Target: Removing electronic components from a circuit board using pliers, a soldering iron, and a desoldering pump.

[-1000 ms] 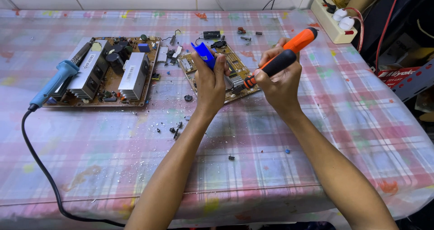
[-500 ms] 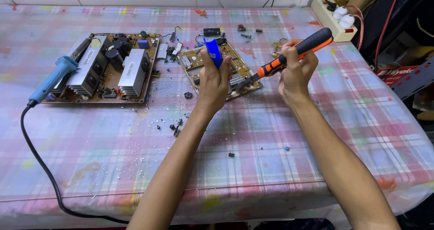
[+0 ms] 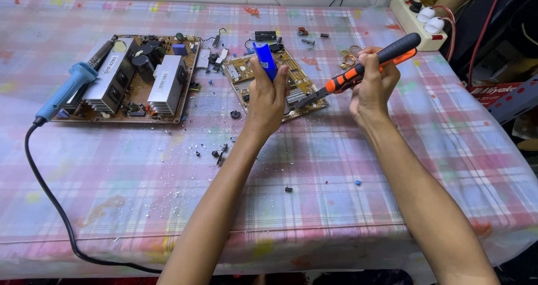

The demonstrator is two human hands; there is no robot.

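Note:
My left hand [image 3: 268,97] grips a blue-handled tool [image 3: 264,59] that stands upright over a small yellow circuit board [image 3: 300,83] in the middle of the table. My right hand [image 3: 374,86] holds a screwdriver with an orange and black handle [image 3: 374,65]. Its metal tip slants down and left onto the small board, just right of my left hand. The head of the blue tool is hidden behind my left hand.
A larger circuit board [image 3: 134,77] with black parts and metal heat sinks lies at the left. A blue soldering iron [image 3: 66,91] rests across it, its black cord [image 3: 53,201] trailing off the front edge. Loose bits [image 3: 221,150] dot the plaid tablecloth. A white power strip [image 3: 417,19] sits far right.
My right hand has lifted and moved right and away, tilting the screwdriver handle higher. My left hand has raised the blue tool more upright over the small board.

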